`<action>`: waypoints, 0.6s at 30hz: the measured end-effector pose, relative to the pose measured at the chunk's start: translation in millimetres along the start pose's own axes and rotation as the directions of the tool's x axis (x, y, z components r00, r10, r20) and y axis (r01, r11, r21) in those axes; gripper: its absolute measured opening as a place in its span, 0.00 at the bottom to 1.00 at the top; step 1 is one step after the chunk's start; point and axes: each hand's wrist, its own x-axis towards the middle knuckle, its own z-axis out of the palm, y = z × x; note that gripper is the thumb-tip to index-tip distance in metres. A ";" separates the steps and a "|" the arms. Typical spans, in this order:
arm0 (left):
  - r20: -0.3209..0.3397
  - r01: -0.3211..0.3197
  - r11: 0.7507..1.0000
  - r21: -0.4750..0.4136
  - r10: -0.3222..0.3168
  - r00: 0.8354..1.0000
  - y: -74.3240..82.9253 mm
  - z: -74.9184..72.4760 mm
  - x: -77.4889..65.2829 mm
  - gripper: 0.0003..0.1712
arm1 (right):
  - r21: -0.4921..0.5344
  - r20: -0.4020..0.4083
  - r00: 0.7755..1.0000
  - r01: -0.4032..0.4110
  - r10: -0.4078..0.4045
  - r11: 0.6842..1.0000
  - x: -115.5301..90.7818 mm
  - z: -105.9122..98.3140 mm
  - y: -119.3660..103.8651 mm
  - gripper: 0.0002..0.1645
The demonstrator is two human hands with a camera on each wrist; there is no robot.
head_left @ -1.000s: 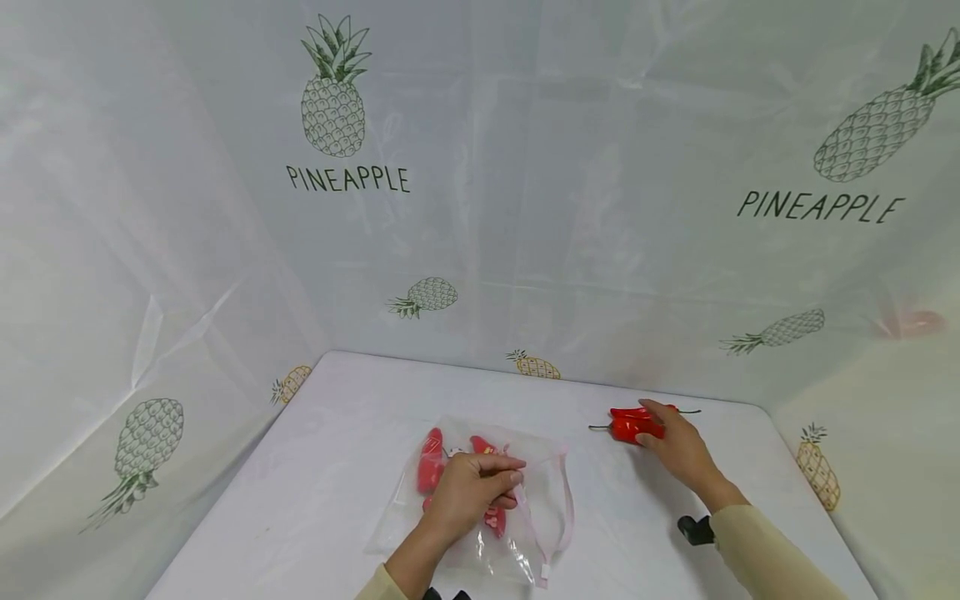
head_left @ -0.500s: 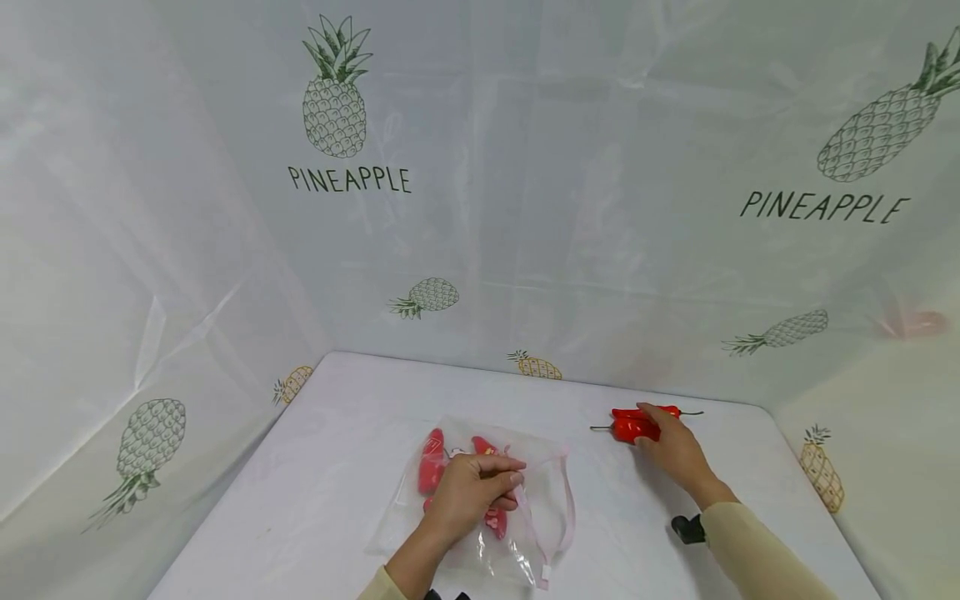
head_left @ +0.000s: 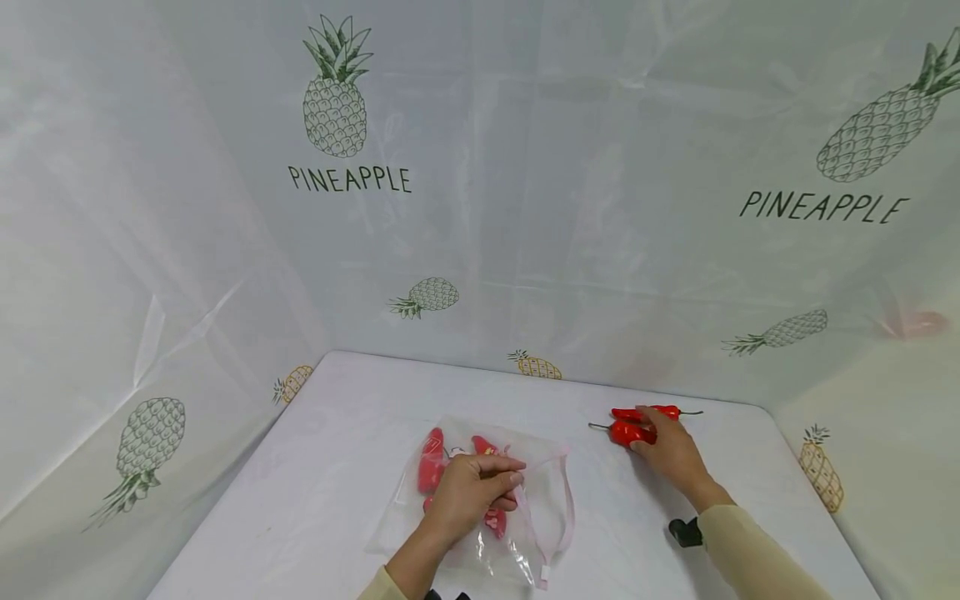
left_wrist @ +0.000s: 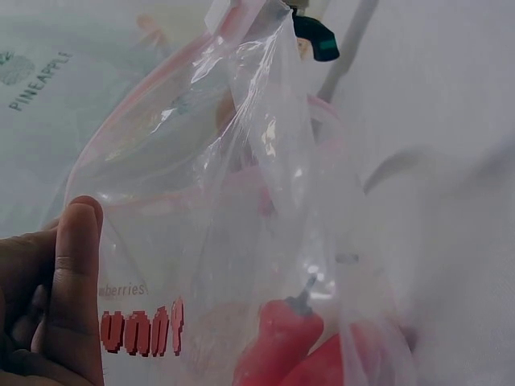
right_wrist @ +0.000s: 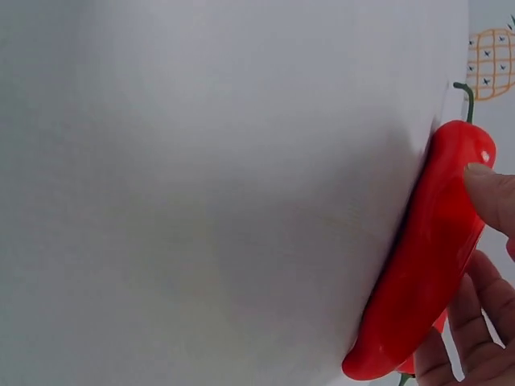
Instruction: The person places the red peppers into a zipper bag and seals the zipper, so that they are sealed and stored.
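Observation:
A clear zip bag (head_left: pixel 551 500) with a pink closure edge lies on the table, its mouth toward the right. Several red peppers (head_left: pixel 431 462) show through the plastic, and one has a green stem in the left wrist view. My left hand (head_left: pixel 468 492) pinches the bag near its pink rim, thumb straight against the printed side. At the right, two more red peppers lie side by side. My right hand (head_left: pixel 675 454) grips the nearer red pepper (head_left: pixel 624 432) between thumb and fingers, its stem pointing left. Behind it lies the farther pepper (head_left: pixel 666 411), stem to the right, partly covered by fingers.
The white table (head_left: pixel 345 467) is bordered at the back and sides by a hanging sheet (head_left: pixel 525 208) with pineapple prints. A white zip slider (head_left: pixel 545 572) sits at the near end of the bag's pink edge.
My right hand has shifted slightly, and the nearer pepper's stem end has turned a little, with more of the farther pepper uncovered. My left hand and the bag have stayed still.

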 end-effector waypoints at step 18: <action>-0.004 0.006 1.000 -0.004 -0.006 1.000 -1.1 0.7 -0.5 0.14 | 0.137 0.078 0.994 -0.091 0.080 0.986 -4.5 10.0 -9.6 0.42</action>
